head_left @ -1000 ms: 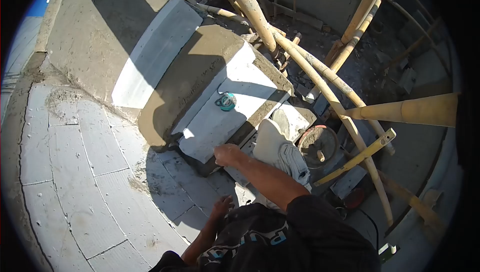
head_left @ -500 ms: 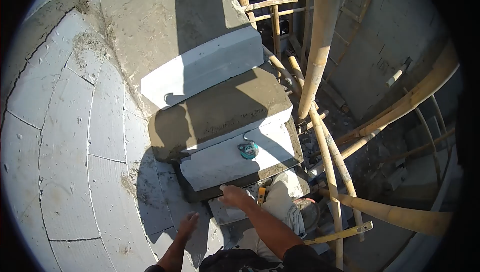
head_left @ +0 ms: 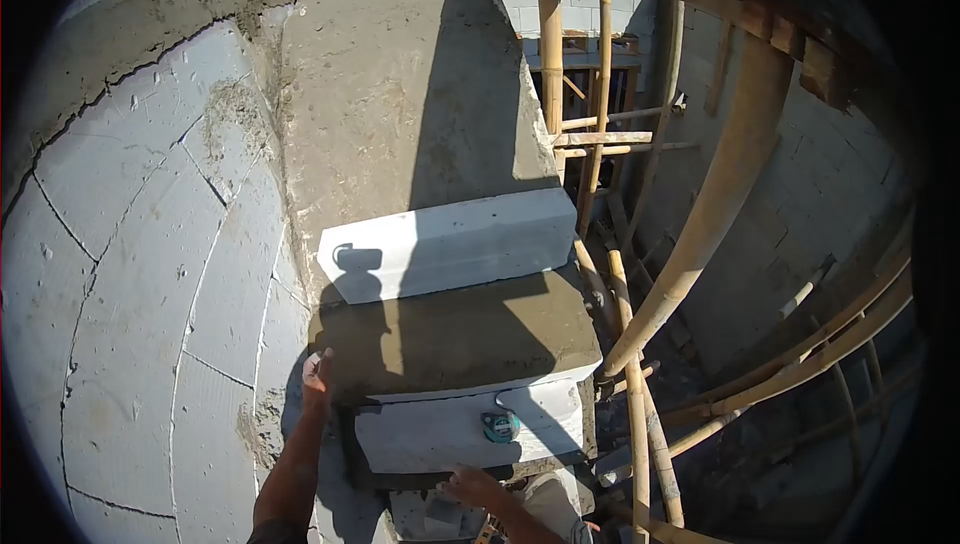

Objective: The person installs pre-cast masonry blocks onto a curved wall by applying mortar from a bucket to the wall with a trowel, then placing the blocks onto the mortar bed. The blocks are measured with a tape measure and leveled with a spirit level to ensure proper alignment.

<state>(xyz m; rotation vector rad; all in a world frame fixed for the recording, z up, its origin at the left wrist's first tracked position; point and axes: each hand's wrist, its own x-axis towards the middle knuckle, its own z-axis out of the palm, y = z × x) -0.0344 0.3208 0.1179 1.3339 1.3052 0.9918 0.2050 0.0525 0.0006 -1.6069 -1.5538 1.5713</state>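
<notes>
Your left hand [head_left: 318, 371] is raised at the lower left of centre. It is open with the fingers pointing up, and it lies flat where the curved block wall [head_left: 150, 244] meets the left end of the grey mortar-topped step [head_left: 460, 334]. It holds nothing.

Your right hand [head_left: 472, 485] sits low in the frame, palm down with the fingers loosely spread on the near edge of the lower white block [head_left: 430, 436]. It is also empty.

A teal tape measure [head_left: 500, 428] lies on top of that block, just above and to the right of your right hand, not touching it. Above the mortar step sits the upper white block [head_left: 450, 244]. Bamboo poles [head_left: 715, 214] lean across the right half of the frame.
</notes>
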